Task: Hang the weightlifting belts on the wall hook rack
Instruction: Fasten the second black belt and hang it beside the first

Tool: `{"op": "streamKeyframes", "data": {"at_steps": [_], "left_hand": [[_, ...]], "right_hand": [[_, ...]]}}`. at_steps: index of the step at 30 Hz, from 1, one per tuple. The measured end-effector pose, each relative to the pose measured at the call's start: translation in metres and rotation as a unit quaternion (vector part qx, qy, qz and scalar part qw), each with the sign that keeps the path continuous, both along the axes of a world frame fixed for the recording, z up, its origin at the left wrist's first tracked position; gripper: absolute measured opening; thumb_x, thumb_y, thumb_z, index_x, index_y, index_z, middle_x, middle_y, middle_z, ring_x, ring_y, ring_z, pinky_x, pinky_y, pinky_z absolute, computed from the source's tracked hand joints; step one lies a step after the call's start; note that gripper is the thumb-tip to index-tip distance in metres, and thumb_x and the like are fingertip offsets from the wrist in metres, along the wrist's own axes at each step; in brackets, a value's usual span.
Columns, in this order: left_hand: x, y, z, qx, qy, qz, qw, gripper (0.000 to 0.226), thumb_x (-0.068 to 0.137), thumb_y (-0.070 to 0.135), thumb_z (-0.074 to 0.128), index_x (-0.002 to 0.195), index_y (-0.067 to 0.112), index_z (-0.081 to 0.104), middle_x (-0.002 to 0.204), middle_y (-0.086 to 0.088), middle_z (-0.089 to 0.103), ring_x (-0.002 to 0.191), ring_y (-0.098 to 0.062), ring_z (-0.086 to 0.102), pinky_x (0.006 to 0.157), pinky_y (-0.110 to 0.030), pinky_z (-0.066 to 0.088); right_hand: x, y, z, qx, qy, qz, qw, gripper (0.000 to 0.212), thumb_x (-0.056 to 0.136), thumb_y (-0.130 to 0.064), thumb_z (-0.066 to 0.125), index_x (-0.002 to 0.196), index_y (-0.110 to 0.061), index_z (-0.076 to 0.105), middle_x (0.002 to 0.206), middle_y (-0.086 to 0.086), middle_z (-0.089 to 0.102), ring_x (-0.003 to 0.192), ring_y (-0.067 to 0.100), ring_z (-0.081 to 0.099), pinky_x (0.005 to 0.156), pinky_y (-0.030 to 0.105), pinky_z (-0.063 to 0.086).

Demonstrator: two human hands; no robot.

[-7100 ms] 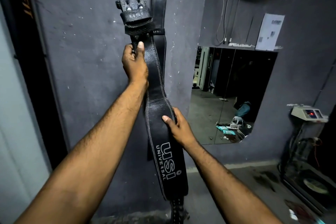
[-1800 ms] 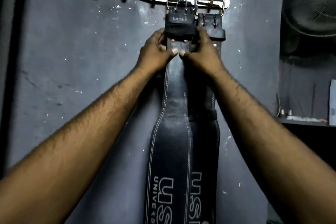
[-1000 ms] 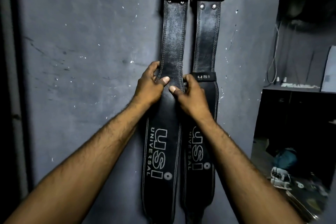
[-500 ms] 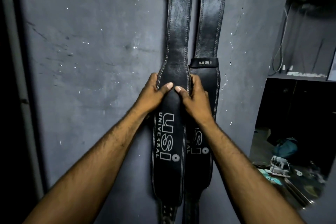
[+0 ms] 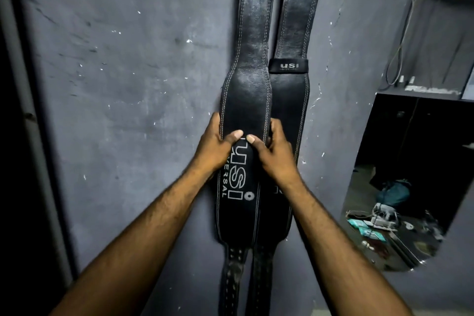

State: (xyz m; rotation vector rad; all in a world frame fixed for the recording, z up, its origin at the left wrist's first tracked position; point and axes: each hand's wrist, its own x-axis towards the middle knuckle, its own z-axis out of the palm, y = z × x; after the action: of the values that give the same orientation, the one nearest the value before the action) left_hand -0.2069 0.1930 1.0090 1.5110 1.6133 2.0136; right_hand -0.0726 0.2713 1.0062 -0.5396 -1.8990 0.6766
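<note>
Two black leather weightlifting belts hang side by side down the grey wall; their tops and the hook rack are out of frame above. The left belt carries white "USI UNIVERSAL" lettering on its wide part. The right belt has a small "USI" loop. My left hand grips the left edge of the left belt's wide part, thumb across the front. My right hand grips its right edge, fingers tucked between the two belts, thumb on the front. The thumbs nearly meet.
A grey wall fills the view. A dark door frame runs down the left. At the right a wall mirror reflects floor clutter, with a ledge and cables above it.
Both hands have slid down the left belt from below its buckle to its wide lettered part. The view has dropped, so the rack and buckles have left the frame.
</note>
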Motion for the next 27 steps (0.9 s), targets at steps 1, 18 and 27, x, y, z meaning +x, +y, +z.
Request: {"op": "streamKeyframes", "data": {"at_steps": [1, 18, 27], "left_hand": [[0.000, 0.002, 0.000, 0.008, -0.002, 0.008, 1.000, 0.041, 0.083, 0.025, 0.066, 0.122, 0.028, 0.052, 0.116, 0.004, 0.071, 0.106, -0.013, 0.069, 0.099, -0.043, 0.055], [-0.007, -0.001, -0.084, -0.119, -0.003, 0.042, 0.992, 0.043, 0.089, 0.032, 0.067, 0.128, 0.022, 0.052, 0.115, 0.005, 0.071, 0.103, -0.014, 0.069, 0.095, -0.034, 0.055], [-0.009, -0.006, -0.127, -0.107, -0.056, -0.035, 0.992, 0.056, 0.082, 0.034, 0.069, 0.134, 0.018, 0.054, 0.125, -0.003, 0.070, 0.118, -0.022, 0.066, 0.106, -0.046, 0.050]], "right_hand": [[-0.001, 0.000, -0.002, 0.003, 0.012, -0.011, 1.000, 0.036, 0.092, -0.028, 0.067, 0.122, -0.021, 0.049, 0.094, -0.019, 0.068, 0.077, -0.008, 0.064, 0.075, 0.014, 0.050], [-0.004, -0.008, -0.080, -0.055, -0.085, -0.017, 0.995, 0.066, 0.094, -0.026, 0.066, 0.149, -0.018, 0.031, 0.134, 0.003, 0.063, 0.116, 0.021, 0.063, 0.092, 0.019, 0.045], [0.006, -0.007, -0.119, -0.091, -0.121, 0.012, 0.988, 0.047, 0.091, -0.033, 0.069, 0.130, -0.024, 0.045, 0.115, -0.010, 0.069, 0.108, 0.018, 0.066, 0.096, 0.032, 0.053]]}}
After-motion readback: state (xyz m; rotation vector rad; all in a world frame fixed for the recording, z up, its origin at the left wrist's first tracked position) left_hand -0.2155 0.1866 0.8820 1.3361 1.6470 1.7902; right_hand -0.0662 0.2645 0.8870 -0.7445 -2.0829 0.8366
